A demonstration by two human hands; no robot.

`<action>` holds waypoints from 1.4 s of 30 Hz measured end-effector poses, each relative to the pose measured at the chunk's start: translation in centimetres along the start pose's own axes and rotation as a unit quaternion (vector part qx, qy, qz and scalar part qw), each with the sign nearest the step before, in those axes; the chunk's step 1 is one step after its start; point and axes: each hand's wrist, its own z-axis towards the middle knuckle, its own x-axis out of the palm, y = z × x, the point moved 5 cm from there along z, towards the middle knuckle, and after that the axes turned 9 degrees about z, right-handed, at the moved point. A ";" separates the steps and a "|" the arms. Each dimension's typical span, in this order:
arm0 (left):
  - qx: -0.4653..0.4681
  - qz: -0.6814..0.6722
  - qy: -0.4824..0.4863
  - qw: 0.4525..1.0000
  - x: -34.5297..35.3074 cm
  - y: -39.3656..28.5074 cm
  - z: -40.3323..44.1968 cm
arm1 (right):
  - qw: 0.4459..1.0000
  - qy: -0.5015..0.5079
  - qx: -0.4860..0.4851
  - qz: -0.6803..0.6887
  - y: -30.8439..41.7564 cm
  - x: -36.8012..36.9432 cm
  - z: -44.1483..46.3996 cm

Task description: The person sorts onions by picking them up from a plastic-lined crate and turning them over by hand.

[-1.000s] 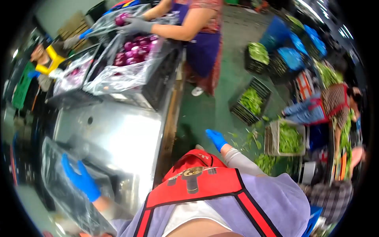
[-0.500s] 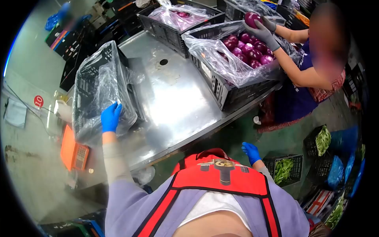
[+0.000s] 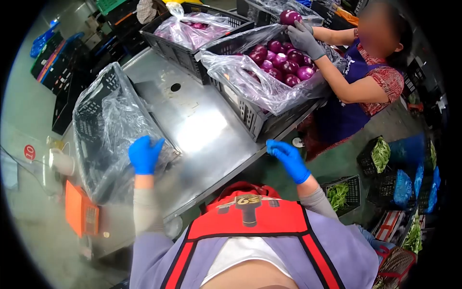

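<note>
My left hand (image 3: 146, 155), in a blue glove, is over the near right rim of a black plastic crate (image 3: 83, 139). Its thumb stands apart from the fingers, and I see nothing gripped. Beneath and beside it, a clear plastic liner (image 3: 124, 120) lies crumpled in the crate. My right hand (image 3: 290, 161), also blue-gloved, hovers by the table's front edge, with fingers stretched leftward and holding nothing. At the table's right side, a lined crate (image 3: 240, 103) contains several purple onions (image 3: 284, 60). Across from me, a co-worker's grey-gloved hands (image 3: 305, 41) hold one onion (image 3: 290, 18).
The crates stand on a metal table (image 3: 202, 130). Another lined crate (image 3: 180, 55) is at the back. An orange device (image 3: 81, 209) and a white cup-like container (image 3: 62, 161) are at left. Crates of green vegetables (image 3: 339, 195) sit on the floor at right.
My left hand has come off the liner's edge and moved right relative to the crate. My right hand has risen from beside my body to the table edge. The view has shifted.
</note>
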 end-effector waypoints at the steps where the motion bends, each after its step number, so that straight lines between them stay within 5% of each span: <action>1: 0.005 -0.010 -0.006 1.000 0.0 -1.3 -0.3 | 0.999 0.003 -0.037 -0.007 3.1 0.7 0.5; 8: 0.049 -0.040 -0.004 0.998 -1.2 -6.8 -1.4 | 0.975 0.056 -0.179 -0.123 14.4 0.5 10.6; 12: 0.054 -0.056 0.004 0.997 -2.3 -8.7 -0.7 | 0.895 0.075 -0.205 -0.390 11.8 0.5 17.6; 15: 0.017 -0.047 0.113 0.992 -2.1 -7.6 -1.2 | 0.932 0.177 -0.152 -0.279 9.5 4.8 15.6; 16: 0.010 -0.044 0.118 0.992 -2.5 -7.7 -1.1 | 0.824 0.181 -0.363 -0.395 10.4 6.5 13.4; 17: -0.008 -0.084 0.088 0.993 -3.7 -7.8 -0.9 | 0.798 0.178 -0.383 -0.430 10.6 7.4 12.1; 20: -0.042 -0.077 0.101 0.991 -6.4 -9.8 1.4 | 0.805 0.235 -0.323 -0.439 9.3 6.7 11.3; 22: 0.004 -0.222 0.029 0.975 -7.4 -15.2 5.5 | 0.801 0.258 -0.332 -0.425 9.7 6.3 10.3; 24: 0.084 -0.298 0.061 0.949 -6.1 -20.9 8.0 | 0.800 0.274 -0.341 -0.411 9.7 5.9 9.9; 26: 0.163 -0.220 0.119 0.955 -4.1 -25.8 9.2 | 0.786 0.314 -0.373 -0.379 9.7 5.4 9.2; 28: 0.163 -0.254 0.145 0.942 -1.9 -26.5 8.4 | 0.790 0.305 -0.385 -0.368 10.7 4.5 9.4; 30: 0.168 -0.287 0.169 0.928 -0.3 -26.8 7.6 | 0.762 0.429 -0.317 -0.367 11.3 3.0 9.8; 32: 0.124 -0.305 0.167 0.929 -0.3 -26.3 5.9 | 0.815 0.363 -0.337 -0.300 15.5 0.7 12.1; 36: 0.023 -0.396 0.178 0.901 -0.8 -26.4 3.7 | 0.815 0.180 -0.401 -0.377 21.5 0.4 20.6; 38: 0.050 -0.377 0.196 0.904 -1.4 -26.0 3.6 | 0.844 0.206 -0.295 -0.397 18.2 1.4 27.0; 42: 0.113 -0.292 0.207 0.927 -4.4 -22.9 6.0 | 0.770 0.283 -0.134 -0.556 9.2 3.1 35.8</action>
